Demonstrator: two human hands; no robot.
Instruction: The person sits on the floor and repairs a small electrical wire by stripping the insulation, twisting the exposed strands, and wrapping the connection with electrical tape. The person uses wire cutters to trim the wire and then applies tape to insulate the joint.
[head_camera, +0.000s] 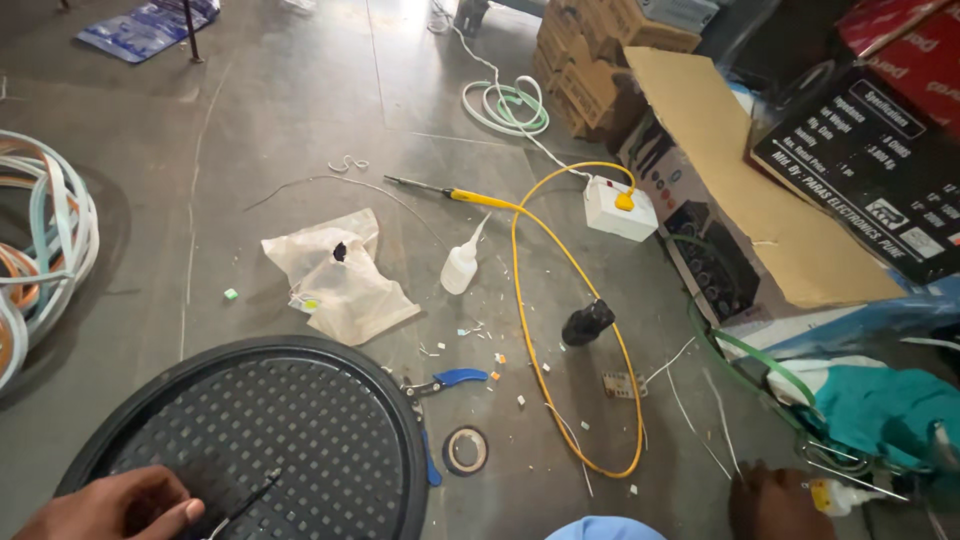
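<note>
Black plastic is what the left hand is resting on: a big round speaker grille laid flat on the grey floor. A thin black wire is pinched between thumb and fingers there, so the grip is closed on that, right over the mesh at the bottom left.

The right hand is seen at the bottom right, planted on the floor just beside a small white glue bottle; whether anything is held can't be told, the fingers are mostly cut off.

Scattered between them: blue-handled cutters touching the grille's rim, a small roll of tape, a squeeze bottle, a crumpled plastic bag, and a soldering iron with a yellow cable looped to a white socket box. Cardboard boxes are stacked behind.
</note>
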